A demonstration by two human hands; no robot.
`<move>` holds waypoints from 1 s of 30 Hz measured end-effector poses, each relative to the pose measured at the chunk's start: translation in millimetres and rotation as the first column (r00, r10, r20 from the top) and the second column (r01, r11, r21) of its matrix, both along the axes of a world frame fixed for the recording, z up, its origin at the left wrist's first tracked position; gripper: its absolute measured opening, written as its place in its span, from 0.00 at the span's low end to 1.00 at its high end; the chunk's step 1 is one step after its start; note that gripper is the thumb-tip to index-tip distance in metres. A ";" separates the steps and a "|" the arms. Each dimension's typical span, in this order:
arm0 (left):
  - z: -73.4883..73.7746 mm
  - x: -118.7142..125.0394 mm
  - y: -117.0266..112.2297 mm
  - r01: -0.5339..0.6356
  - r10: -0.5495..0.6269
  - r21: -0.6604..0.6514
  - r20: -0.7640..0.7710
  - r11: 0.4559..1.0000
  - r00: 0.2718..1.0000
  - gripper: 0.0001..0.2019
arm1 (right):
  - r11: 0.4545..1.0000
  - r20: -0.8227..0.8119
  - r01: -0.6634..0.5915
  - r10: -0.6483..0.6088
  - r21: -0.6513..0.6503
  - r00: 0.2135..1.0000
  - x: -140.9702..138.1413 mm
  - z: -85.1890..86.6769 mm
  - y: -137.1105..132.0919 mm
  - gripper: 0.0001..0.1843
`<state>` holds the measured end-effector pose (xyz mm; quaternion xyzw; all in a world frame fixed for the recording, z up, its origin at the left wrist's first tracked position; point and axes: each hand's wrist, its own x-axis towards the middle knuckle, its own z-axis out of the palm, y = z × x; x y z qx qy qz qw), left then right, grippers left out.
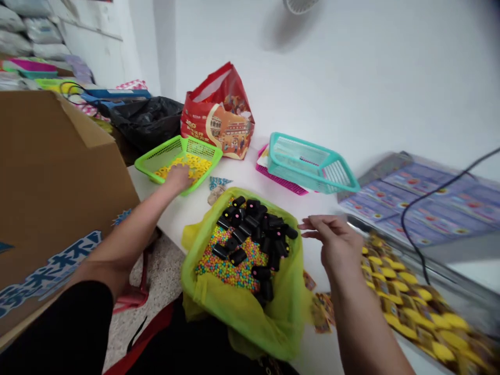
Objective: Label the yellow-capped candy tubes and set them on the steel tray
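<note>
at 11 o'clock, left hand (179, 178) sits among yellow pieces (197, 165) in a green basket (150, 166), grip unclear; right hand (336, 242) spreads open.

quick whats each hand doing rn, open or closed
Left hand: down on the yellow pieces in the green plastic basket, fingers hidden, cannot tell if holding.
Right hand: open, holding nothing.
</note>
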<state>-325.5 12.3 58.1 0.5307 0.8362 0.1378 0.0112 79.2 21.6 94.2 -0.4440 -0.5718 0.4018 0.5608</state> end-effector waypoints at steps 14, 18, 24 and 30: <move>-19.6 -13.2 52.1 0.252 -0.290 -0.471 -0.009 0.846 0.957 0.34 | 0.964 0.601 -0.156 -0.003 0.213 0.799 31.2 -32.9 -71.9 0.09; -25.2 -2.9 52.1 0.312 -0.349 -0.422 -0.010 0.851 0.937 0.34 | 0.834 0.911 -0.529 0.085 0.156 0.403 -2.1 -35.6 -79.7 0.04; -21.4 -3.2 52.3 0.250 -0.248 -0.331 0.049 0.910 0.968 0.27 | 0.785 0.998 -0.619 0.061 -0.028 0.032 -23.2 -43.6 -74.1 0.04; -22.4 -14.0 51.8 0.248 -0.251 -0.242 0.022 0.938 0.968 0.16 | 0.785 0.989 -0.620 -0.088 -0.003 -0.116 -40.6 -45.1 -72.7 0.07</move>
